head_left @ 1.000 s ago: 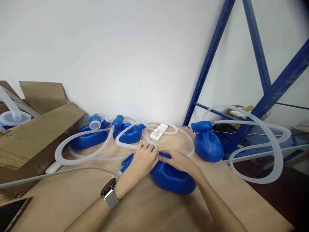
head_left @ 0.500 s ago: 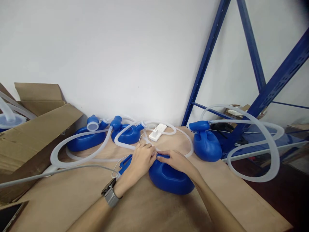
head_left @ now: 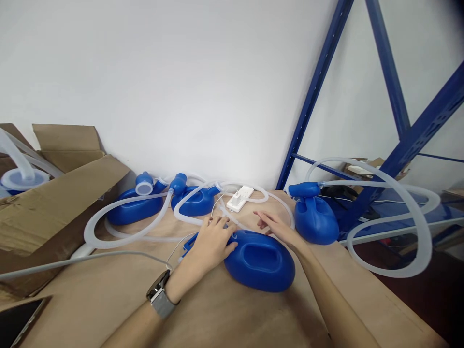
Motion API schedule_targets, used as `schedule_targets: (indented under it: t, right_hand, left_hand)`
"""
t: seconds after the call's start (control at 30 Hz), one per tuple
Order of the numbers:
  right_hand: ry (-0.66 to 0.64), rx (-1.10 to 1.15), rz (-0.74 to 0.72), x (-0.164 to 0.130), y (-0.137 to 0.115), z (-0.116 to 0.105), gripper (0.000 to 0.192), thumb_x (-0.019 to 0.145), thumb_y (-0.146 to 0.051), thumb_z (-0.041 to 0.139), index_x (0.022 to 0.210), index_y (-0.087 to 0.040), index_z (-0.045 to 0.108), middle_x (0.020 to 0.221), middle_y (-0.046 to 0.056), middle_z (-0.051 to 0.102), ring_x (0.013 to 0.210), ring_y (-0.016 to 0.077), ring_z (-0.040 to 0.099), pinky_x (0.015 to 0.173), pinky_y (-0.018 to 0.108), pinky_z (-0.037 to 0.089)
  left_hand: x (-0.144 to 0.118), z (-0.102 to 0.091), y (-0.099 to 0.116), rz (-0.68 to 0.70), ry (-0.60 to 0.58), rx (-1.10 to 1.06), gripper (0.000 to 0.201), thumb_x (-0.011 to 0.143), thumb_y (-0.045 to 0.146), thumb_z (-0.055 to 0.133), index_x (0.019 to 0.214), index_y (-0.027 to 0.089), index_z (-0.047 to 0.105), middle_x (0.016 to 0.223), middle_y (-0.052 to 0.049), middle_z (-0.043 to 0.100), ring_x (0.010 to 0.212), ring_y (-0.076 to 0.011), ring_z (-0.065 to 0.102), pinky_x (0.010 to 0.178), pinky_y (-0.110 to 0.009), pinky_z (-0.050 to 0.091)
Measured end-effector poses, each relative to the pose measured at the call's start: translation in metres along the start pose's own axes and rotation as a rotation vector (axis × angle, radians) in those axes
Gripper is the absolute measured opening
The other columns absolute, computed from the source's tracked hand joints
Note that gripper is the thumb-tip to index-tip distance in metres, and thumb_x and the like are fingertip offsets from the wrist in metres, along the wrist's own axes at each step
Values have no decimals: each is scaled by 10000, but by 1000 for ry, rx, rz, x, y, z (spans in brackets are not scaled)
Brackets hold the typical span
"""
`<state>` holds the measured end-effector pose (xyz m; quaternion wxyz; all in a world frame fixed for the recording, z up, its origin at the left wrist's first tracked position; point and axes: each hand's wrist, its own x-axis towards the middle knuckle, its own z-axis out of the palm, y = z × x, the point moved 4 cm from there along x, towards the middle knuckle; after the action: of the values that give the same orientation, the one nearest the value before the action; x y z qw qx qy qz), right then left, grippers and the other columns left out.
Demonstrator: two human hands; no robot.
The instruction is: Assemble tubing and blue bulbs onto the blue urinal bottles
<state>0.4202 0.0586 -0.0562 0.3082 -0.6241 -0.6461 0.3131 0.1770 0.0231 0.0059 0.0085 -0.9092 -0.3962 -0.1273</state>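
Note:
In front of me a blue plastic urinal bottle (head_left: 259,270) lies on the table, the hollow of its handle facing up. My left hand (head_left: 212,241) is over its neck end, with fingers bent down and the thumb against the bottle's shoulder; the neck is mostly hidden under it. My right hand (head_left: 273,226) is off the bottle, just behind it, with fingers apart and nothing in them. A clear hose (head_left: 242,224) runs behind the bottle's neck end. Beside my left wrist a blue flat-framed piece (head_left: 188,243) shows partly from under the hand.
Several more blue bottles with hoses stand along the wall, one (head_left: 315,220) at the right table edge. A white power strip (head_left: 239,199) lies at the back. An open cardboard box (head_left: 72,193) is left, a phone-like device (head_left: 21,319) front left, and a blue shelf frame (head_left: 315,92) right.
My right hand has let go of the bottle and moved back and up, baring the handle hollow. The left hand stays at the neck end. The view has shifted slightly left.

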Motion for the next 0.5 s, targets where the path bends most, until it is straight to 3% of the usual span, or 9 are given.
schedule_targets:
  t: [0.1, 0.2, 0.33, 0.5]
  right_hand:
    - [32, -55, -22, 18, 30, 1, 637, 924, -691, 535, 1317, -218, 701, 1288, 148, 711, 1248, 344, 632, 1052, 495, 509]
    - [36, -144, -71, 23, 51, 9, 567, 848, -657, 655, 1161, -196, 759, 1286, 172, 701, 1288, 400, 577, 1147, 586, 394]
    - [-45, -236, -196, 15, 57, 10, 385, 892, -548, 616, 1016, -214, 761, 1178, 144, 721, 1202, 351, 611, 1117, 534, 428]
    - [-180, -325, -252, 2, 44, -6, 276, 904, -464, 588, 868, -235, 737, 977, 100, 741, 962, 299, 684, 928, 453, 548]
  left_hand:
    - [-3, 0, -5, -2, 12, 41, 274, 970, 312, 673, 1231, 228, 668, 1360, -132, 653, 1262, -344, 590, 1022, -508, 414]
    - [-4, 1, -10, -17, 43, 87, 371, 968, 336, 694, 1307, 203, 624, 1416, -170, 622, 1273, -350, 590, 1011, -497, 430]
    - [-5, 2, -17, -25, 101, 139, 476, 943, 402, 732, 1339, 170, 605, 1420, -187, 627, 1266, -352, 603, 1002, -483, 451]
    - [-9, 7, -24, -30, 195, 176, 436, 926, 405, 752, 1285, 180, 647, 1384, -170, 661, 1230, -356, 627, 984, -497, 468]
